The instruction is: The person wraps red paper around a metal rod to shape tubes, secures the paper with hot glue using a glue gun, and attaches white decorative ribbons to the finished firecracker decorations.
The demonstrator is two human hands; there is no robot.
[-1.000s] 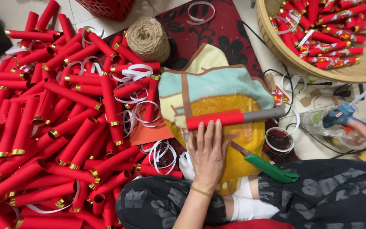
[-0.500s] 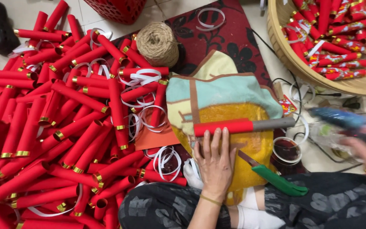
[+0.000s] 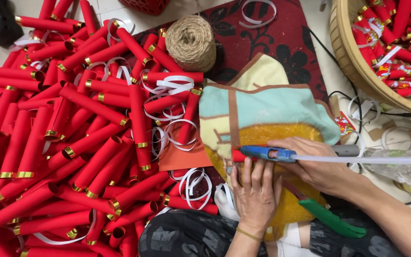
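Your left hand (image 3: 255,190) lies flat, fingers spread and pressing down on the red tube (image 3: 238,156) that rests across the folded cloth (image 3: 267,112) on your lap; that grip is released, palm down, nothing clasped. Your right hand (image 3: 312,159) has its grip clenched around the blue glue gun (image 3: 267,153), held level with its nozzle at the red tube's left end, just above your left fingertips. A clear glue stick (image 3: 367,160) runs out of the gun's back toward the right edge of the view. A grey end of the tube (image 3: 346,150) shows just beyond your right hand. Green-handled scissors (image 3: 331,219) lie on your right thigh, close under your right wrist. To your left, a big heap of red paper tubes (image 3: 72,138) with gold bands covers the floor, with white paper strips (image 3: 172,88) scattered among them. A ball of twine (image 3: 192,43) sits on the dark red mat (image 3: 281,33) beyond the cloth, and a woven basket (image 3: 346,52) of finished red pieces stands at the upper right.
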